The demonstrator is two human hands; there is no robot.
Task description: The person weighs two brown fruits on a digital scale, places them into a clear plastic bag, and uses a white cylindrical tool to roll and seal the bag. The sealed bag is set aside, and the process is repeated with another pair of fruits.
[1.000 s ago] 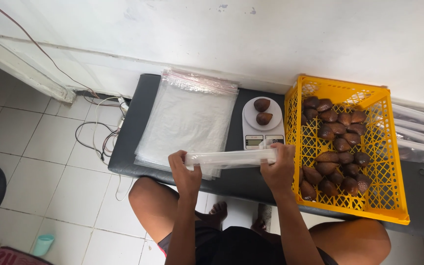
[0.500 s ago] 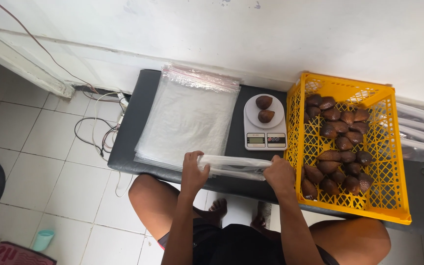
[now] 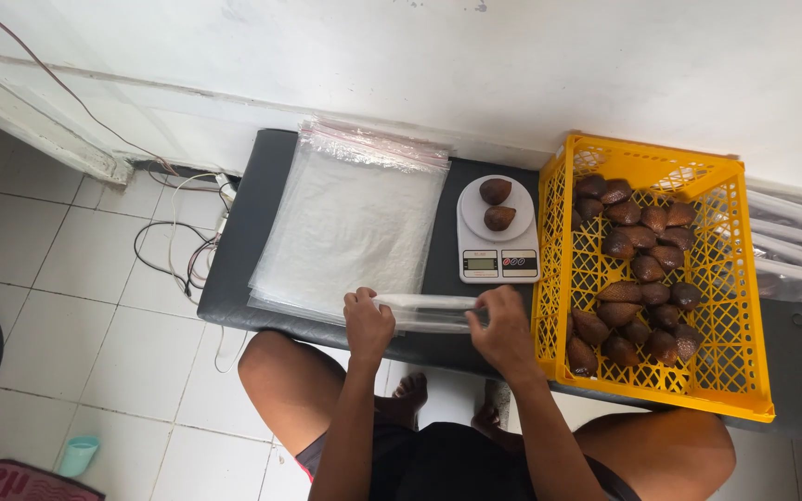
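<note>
Both hands lower now than 1 second back, drawn from beside the scale toward the bench's near edge. Left hand [image 3: 368, 325] and right hand [image 3: 503, 325] each clenched on 1 end of a clear plastic bag [image 3: 429, 312] (bunched, stretched between them). 2 brown fruits [image 3: 497, 205] on the white scale [image 3: 498, 230]; yellow crate [image 3: 740, 380] at right; stack of bags [image 3: 350, 223] behind. Bag lifted clear of the stack, ready for opening.

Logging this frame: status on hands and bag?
Left hand and right hand grip the clear plastic zip bag at opposite ends. Bag held over black bench. Nothing obstructing.
</note>
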